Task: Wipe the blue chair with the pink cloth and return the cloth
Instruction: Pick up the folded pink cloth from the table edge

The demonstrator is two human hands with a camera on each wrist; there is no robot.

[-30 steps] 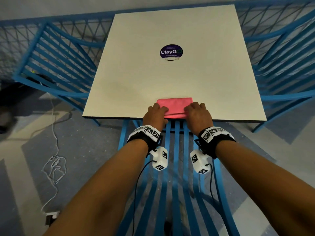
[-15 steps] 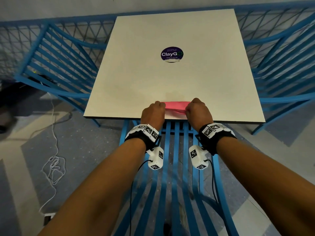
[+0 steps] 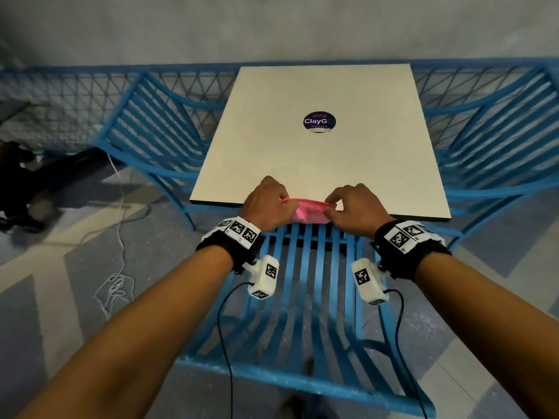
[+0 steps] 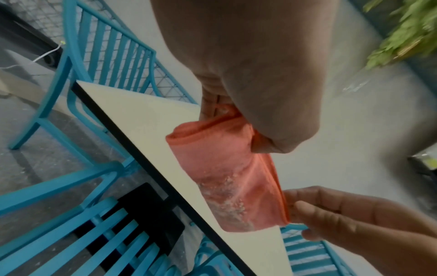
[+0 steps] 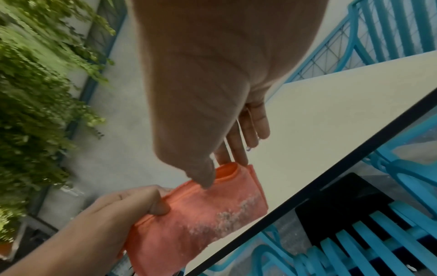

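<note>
**Two hands lift folded pink cloth at table edge**

Both hands grasp the pink cloth (image 3: 305,210): left hand (image 3: 267,204) has fingers curled around one end, right hand (image 3: 352,208) pinches the other end between thumb and fingertips. Cloth is folded, held just above the near edge of the white table (image 3: 320,158), overhanging toward the blue chair (image 3: 305,313) directly below the forearms. Chair seat slats look untouched by the cloth so far; judged step is picking up or refolding the cloth before wiping.

Doing it well, my call: keep the fold tight so a flat pad forms, shift to a one-hand grip, bring it down onto the seat slats, wipe along the slats rather than across so the cloth doesn't snag in the gaps. Turn the soiled face in if a clean side is wanted.

View differences: head view shows layout only, with table, purple round sticker (image 3: 319,121), more blue chairs either side, cable on floor. It hides the cloth underside. Left wrist view shows a whitish gritty patch on the cloth's lower face; right wrist view confirms the same patch and shows the right thumb tip on the fold's upper layer. Wrist views also catch green foliage (image 5: 35,93), absent from head view.
</note>
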